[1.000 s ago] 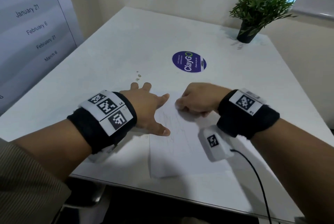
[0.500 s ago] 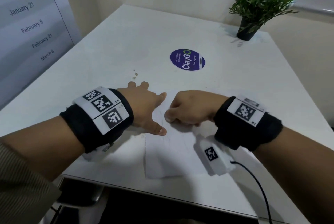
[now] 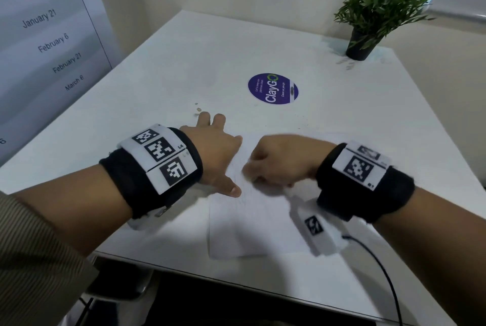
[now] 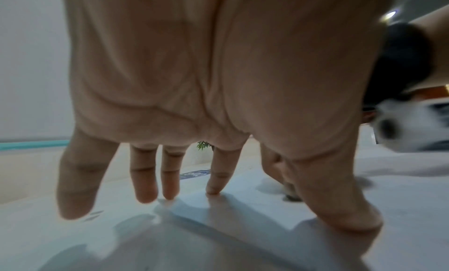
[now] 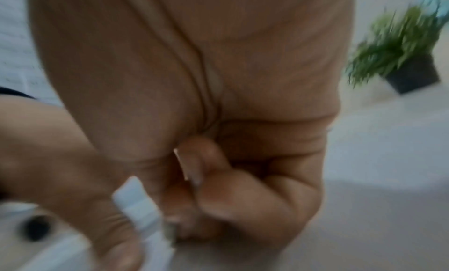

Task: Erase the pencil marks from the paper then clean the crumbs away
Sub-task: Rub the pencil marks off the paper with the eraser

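Right fingers (image 5: 245,196): curled tight into my palm, pinching a small white eraser (image 5: 138,204) whose tip is down on the paper; the view is blurred, so I cannot tell just how the thumb lies on it.
Right hand (image 3: 278,160): a fist on the upper part of the paper, knuckles turned toward my left hand.
Left fingers (image 4: 143,179): straight and spread, holding nothing; the tips press down, the index and thumb on the paper's left edge, the others on the bare surface beside it.
Left hand (image 3: 215,152): flat, pinning the paper, just beside my right hand but apart from it.
Paper (image 3: 252,228): a white sheet lying flat at the near edge of the surface, between my wrists; faint pencil marks (image 3: 243,202) show near my left thumb.
Crumbs (image 3: 198,109): a few small specks on the surface just past my left fingertips; I cannot tell what they are.
Wrists: black bands with white coded tags on both; a white camera box (image 3: 319,228) with a black cable hangs under the right one, over the paper.
Surface (image 3: 184,67): white, with a round purple sticker (image 3: 273,88) beyond my hands.
Plant (image 3: 373,12): green, in a black pot, at the far right corner, well apart from the paper.
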A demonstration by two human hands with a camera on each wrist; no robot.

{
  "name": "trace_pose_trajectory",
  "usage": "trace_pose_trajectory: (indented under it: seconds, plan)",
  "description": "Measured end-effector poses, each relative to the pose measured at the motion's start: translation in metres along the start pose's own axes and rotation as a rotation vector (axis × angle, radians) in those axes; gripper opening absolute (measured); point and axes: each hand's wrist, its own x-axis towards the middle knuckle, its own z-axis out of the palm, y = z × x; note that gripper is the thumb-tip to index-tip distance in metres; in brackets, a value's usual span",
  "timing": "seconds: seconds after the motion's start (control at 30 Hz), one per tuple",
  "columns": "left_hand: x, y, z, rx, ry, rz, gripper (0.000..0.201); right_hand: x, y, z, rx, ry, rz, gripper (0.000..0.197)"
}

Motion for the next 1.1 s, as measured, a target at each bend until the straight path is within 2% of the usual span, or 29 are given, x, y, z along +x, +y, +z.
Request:
trace_pose_trajectory:
  seconds: [0.07,0.17,0.2,0.3,0.33,0.4,0.47,0.57,0.63,0.7,0.77,0.83,0.9,0.97,1.03,1.1]
  plan:
    - [0.000,0.001,-0.001,-0.004,-0.005,0.007,0.092,0.001,0.000,-0.001,-0.006,-0.016,0.001,0.043]
    - [0.000,0.002,-0.002,0.000,-0.025,0.008,0.089,0.006,0.010,-0.016,-0.029,0.143,0.080,0.041]
    - [0.000,0.001,-0.003,0.010,-0.037,0.007,0.091,0.006,0.009,-0.015,-0.048,0.142,0.062,0.041]
    - [0.001,0.001,-0.007,0.031,-0.077,0.005,0.102,-0.002,-0.002,0.000,-0.080,0.014,-0.033,0.042]
    - [0.000,0.001,-0.008,0.031,-0.090,-0.001,0.105,-0.002,0.000,-0.001,-0.062,0.006,-0.025,0.041]
    - [-0.001,0.004,-0.009,0.023,-0.113,-0.017,0.113,0.001,0.009,-0.013,-0.028,0.070,0.049,0.040]
    - [-0.002,0.005,-0.005,0.013,-0.126,-0.026,0.127,0.001,0.011,-0.017,-0.055,0.133,0.061,0.043]
    - [-0.004,0.006,0.001,0.013,-0.128,-0.015,0.149,-0.005,0.000,-0.001,-0.103,0.049,-0.027,0.044]
    - [-0.006,0.006,0.000,0.026,-0.133,-0.019,0.156,-0.005,0.002,-0.003,-0.063,0.011,-0.026,0.044]
    - [-0.009,0.009,-0.002,0.035,-0.134,-0.026,0.158,-0.001,0.010,-0.015,-0.032,0.082,0.038,0.043]
    - [-0.010,0.010,-0.002,0.049,-0.121,-0.030,0.157,-0.002,0.009,-0.014,-0.086,0.150,0.025,0.043]
    - [-0.009,0.010,-0.001,0.054,-0.110,-0.028,0.157,-0.005,0.000,-0.002,-0.147,0.069,-0.043,0.044]
    - [-0.008,0.010,0.000,0.053,-0.111,-0.026,0.157,-0.007,0.002,-0.001,-0.106,-0.022,-0.042,0.044]
    - [-0.009,0.010,0.000,0.050,-0.117,-0.027,0.158,-0.003,0.013,-0.015,-0.069,0.054,0.026,0.043]
    - [-0.009,0.009,0.001,0.051,-0.111,-0.026,0.159,-0.003,0.016,-0.019,-0.127,0.141,0.027,0.043]
    - [-0.008,0.009,0.002,0.046,-0.103,-0.022,0.158,-0.008,0.007,-0.007,-0.186,0.088,-0.051,0.044]
